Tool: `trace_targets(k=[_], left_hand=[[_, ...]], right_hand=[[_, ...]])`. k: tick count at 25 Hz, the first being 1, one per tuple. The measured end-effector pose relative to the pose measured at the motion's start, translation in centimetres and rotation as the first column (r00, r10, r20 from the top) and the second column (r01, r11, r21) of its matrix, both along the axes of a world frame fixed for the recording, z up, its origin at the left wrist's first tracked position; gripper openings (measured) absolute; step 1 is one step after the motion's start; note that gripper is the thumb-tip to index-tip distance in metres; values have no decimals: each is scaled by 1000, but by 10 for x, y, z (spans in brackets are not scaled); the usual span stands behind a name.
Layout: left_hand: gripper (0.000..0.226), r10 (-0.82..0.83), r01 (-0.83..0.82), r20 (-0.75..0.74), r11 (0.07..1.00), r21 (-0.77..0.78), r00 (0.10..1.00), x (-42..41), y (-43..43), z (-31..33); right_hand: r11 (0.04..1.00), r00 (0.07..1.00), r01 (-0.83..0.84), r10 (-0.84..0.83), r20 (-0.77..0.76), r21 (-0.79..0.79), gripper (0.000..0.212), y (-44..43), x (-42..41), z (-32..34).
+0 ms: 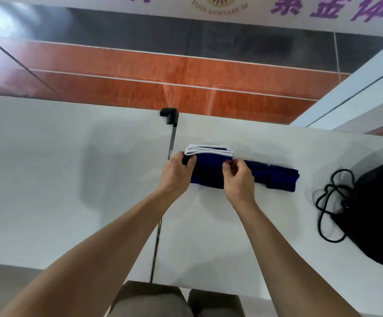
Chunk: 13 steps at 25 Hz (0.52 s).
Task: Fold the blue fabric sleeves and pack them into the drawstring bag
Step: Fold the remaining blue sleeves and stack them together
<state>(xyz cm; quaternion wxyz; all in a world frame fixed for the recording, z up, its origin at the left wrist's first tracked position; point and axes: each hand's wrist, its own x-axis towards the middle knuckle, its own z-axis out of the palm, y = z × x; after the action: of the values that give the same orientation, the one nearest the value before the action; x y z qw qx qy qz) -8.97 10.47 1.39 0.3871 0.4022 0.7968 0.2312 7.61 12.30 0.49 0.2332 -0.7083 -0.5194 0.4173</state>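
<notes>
A stack of blue fabric sleeves [208,170] with white-trimmed ends lies on the white table [71,179] in the head view. My left hand [176,175] grips the stack's left edge, thumb on top. My right hand [238,179] pinches the fabric at the stack's right side. More folded blue sleeves [279,177] lie in a row just to the right of my right hand. The black drawstring bag [373,216] rests at the table's right edge, its black cords [330,202] looped loosely toward the sleeves.
A narrow gap [171,147] runs between two white tabletops, with a black corner bracket [169,115] at its far end. Beyond the table is an orange and grey floor. Another white surface [355,97] angles in at the far right.
</notes>
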Motion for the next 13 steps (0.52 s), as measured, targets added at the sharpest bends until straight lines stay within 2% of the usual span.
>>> trace_targets(k=[4, 8, 10, 11, 13], left_hand=[[35, -96, 93, -138, 995, -28, 986, 9, 6, -8], [35, -121, 118, -165, 993, -25, 979, 15, 11, -12], [21, -55, 69, -236, 996, 49, 970, 16, 10, -13], [15, -13, 59, -325, 989, 133, 946, 17, 9, -13], [18, 3, 198, -558, 933, 300, 830, 21, 6, -13]], right_hand=[[998, 987, -65, 63, 145, 13, 29, 6, 6, -7], [993, 961, -113, 105, 257, 19, 30, 9, 8, -9], [993, 947, -114, 113, 302, -14, 30, 10, 6, -10], [993, 939, -116, 118, 323, -28, 30, 11, 4, -11], [992, 928, -113, 125, 352, -55, 30, 13, 2, -11]])
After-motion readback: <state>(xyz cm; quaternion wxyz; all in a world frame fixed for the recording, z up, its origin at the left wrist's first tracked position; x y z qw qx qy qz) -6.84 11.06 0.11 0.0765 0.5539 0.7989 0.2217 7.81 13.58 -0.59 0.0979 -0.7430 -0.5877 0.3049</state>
